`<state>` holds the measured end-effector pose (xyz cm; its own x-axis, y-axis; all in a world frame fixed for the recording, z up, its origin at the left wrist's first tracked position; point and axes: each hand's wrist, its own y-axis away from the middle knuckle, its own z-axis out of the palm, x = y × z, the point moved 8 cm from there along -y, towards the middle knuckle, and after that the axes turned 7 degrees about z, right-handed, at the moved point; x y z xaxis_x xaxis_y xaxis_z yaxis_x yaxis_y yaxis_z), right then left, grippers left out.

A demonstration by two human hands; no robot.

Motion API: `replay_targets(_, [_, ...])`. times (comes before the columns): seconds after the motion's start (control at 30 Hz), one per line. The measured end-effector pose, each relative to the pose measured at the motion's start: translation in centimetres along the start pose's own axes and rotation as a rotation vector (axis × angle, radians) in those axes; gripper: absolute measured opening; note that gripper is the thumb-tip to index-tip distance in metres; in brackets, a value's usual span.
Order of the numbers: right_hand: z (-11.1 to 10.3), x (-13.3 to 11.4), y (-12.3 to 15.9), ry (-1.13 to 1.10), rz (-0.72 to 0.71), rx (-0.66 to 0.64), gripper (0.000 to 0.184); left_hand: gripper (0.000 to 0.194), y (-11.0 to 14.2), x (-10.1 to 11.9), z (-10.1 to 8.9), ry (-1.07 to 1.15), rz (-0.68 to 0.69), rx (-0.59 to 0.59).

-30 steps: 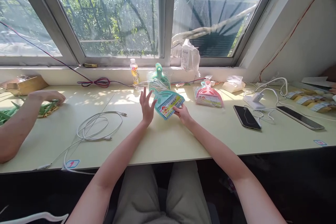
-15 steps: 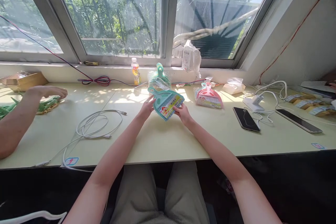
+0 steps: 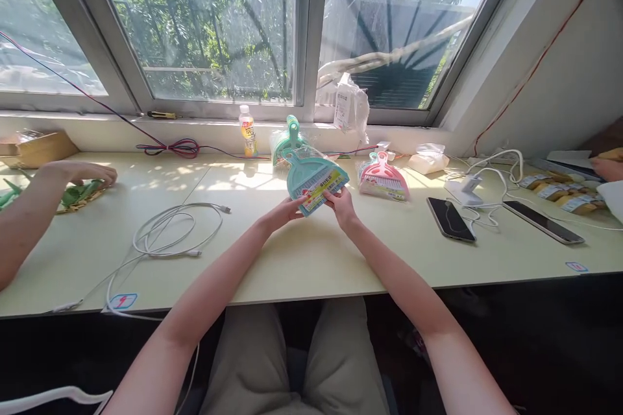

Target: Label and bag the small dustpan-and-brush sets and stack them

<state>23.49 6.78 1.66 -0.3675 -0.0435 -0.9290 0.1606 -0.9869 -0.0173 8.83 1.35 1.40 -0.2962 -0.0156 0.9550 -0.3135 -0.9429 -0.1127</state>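
Between my two hands a small turquoise dustpan and brush set (image 3: 311, 175) is held tilted above the table, its brush and yellow printed label facing me. My left hand (image 3: 287, 211) grips its lower left corner. At the lower right edge, my right hand (image 3: 341, 204) pinches the label end between thumb and fingers. Just behind it stands a green dustpan set (image 3: 293, 133) in clear plastic wrap, partly hidden. Over to the right lies a pink dustpan and brush set (image 3: 384, 179), also wrapped.
Coiled white cable (image 3: 178, 230) lies left on the table. Another person's hand (image 3: 90, 174) rests by green leafy things (image 3: 80, 194). A drink bottle (image 3: 247, 131) stands at the back. Two phones, one a black phone (image 3: 450, 219), and a white charger (image 3: 464, 189) lie right.
My left hand closed from spread fingers onto the turquoise set's left side, then slid down to its lower corner. The set turned slightly and shifted right.
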Motion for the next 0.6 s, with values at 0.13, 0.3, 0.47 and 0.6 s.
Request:
replay_targets(0.13, [0.2,-0.5,0.5,-0.042,-0.022,0.014,0.050,0.056,0.2,-0.6,1.6,0.062,-0.035,-0.077])
replay_targets(0.3, [0.2,-0.5,0.6,-0.069,-0.022,0.051,0.046,0.055,-0.4,0.2,0.6,0.038,0.055,0.051])
replay_targets(0.47, [0.5,-0.3,0.4,-0.062,0.012,0.013,0.043,0.058,-0.4,1.5,-1.1,-0.069,0.197,0.184])
replay_targets(0.6, [-0.4,0.2,-0.1,-0.086,0.116,0.064,0.025,0.059,-0.4,1.1,-1.8,-0.125,0.189,0.240])
